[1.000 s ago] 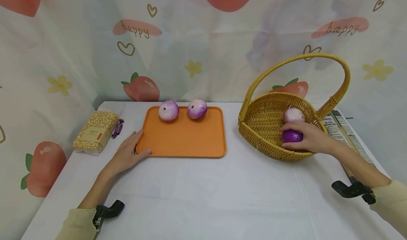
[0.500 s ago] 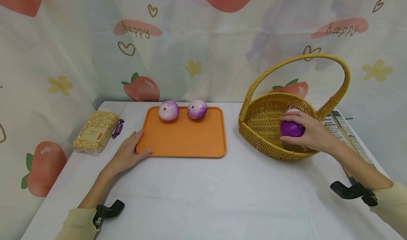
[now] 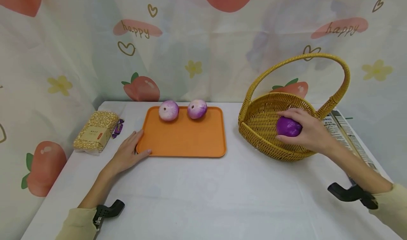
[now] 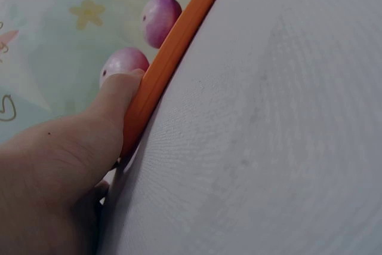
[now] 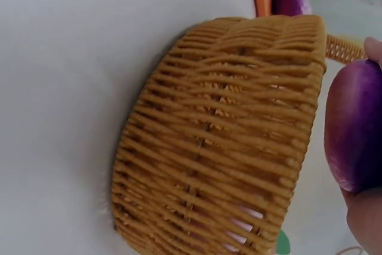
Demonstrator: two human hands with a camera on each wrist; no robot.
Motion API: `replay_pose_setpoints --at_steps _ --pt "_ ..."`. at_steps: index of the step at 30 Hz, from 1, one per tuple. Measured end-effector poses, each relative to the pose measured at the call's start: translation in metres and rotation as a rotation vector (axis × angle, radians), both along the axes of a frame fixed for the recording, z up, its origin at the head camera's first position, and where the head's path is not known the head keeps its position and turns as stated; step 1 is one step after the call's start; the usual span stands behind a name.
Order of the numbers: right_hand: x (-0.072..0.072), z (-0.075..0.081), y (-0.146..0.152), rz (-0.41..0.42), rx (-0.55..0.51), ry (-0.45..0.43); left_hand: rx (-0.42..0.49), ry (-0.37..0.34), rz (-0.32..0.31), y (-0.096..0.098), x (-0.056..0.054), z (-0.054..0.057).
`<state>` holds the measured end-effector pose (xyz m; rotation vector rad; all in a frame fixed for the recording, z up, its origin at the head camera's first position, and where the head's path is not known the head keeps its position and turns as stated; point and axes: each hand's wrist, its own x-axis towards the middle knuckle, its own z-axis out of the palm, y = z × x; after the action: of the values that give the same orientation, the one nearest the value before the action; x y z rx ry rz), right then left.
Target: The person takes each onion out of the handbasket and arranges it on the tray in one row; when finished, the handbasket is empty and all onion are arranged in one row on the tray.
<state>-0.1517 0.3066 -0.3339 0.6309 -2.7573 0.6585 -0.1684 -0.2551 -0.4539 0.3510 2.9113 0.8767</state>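
In the head view my right hand (image 3: 313, 132) holds a deep purple onion (image 3: 288, 126) between thumb and fingers. The onion is up at rim height over the yellow wicker basket (image 3: 260, 146), as the right wrist view also shows. Behind that hand another onion inside the basket is almost wholly hidden. My left hand (image 3: 127, 153) rests at the near left corner of an orange tray (image 3: 184, 141), fingers extended along its side and thumb on the front rim (image 4: 143, 103). Two paler purple onions, a left one (image 3: 169, 110) and a right one (image 3: 197, 109), sit along the tray's back edge.
The basket's tall arched handle (image 3: 299, 57) rises over its opening. Left of the tray lie a bag of yellow kernels (image 3: 95, 132) and a purple-wrapped candy (image 3: 117, 128). A folded newspaper (image 3: 353, 137) lies to the basket's right, partly under my right forearm.
My right hand has lifted the purple onion off the basket's inside and shifted it slightly left, covering the onion behind. My left hand and the tray have stayed put.
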Motion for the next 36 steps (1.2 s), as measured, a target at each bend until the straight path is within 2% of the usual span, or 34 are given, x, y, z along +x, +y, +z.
replay_pose_setpoints --at_steps 5,10,18,21,25,27,32,36 --pt "0.003 0.003 -0.008 0.026 -0.001 0.037 0.002 -0.001 -0.002 0.0 -0.001 0.001" --pt "0.006 0.007 -0.018 0.044 -0.009 0.03 0.003 0.001 -0.004 0.0 -0.001 0.0" --pt "0.005 0.004 -0.032 0.146 -0.005 0.045 0.006 0.002 -0.003 -0.001 -0.002 -0.001" --pt "0.006 0.003 -0.038 0.146 -0.043 -0.001 0.006 -0.001 0.0 -0.001 -0.002 -0.002" --pt "0.009 0.004 -0.047 0.102 -0.12 -0.094 0.008 -0.005 0.004 -0.001 -0.001 -0.002" --pt "0.011 0.005 -0.051 0.103 -0.154 -0.11 0.01 -0.007 0.004 -0.001 0.0 -0.003" --pt "0.012 0.004 -0.057 0.147 -0.184 -0.068 0.01 -0.006 0.001 -0.001 0.0 -0.001" --pt "0.015 0.005 -0.061 0.146 -0.179 -0.038 0.006 -0.008 0.003 0.0 0.0 0.0"
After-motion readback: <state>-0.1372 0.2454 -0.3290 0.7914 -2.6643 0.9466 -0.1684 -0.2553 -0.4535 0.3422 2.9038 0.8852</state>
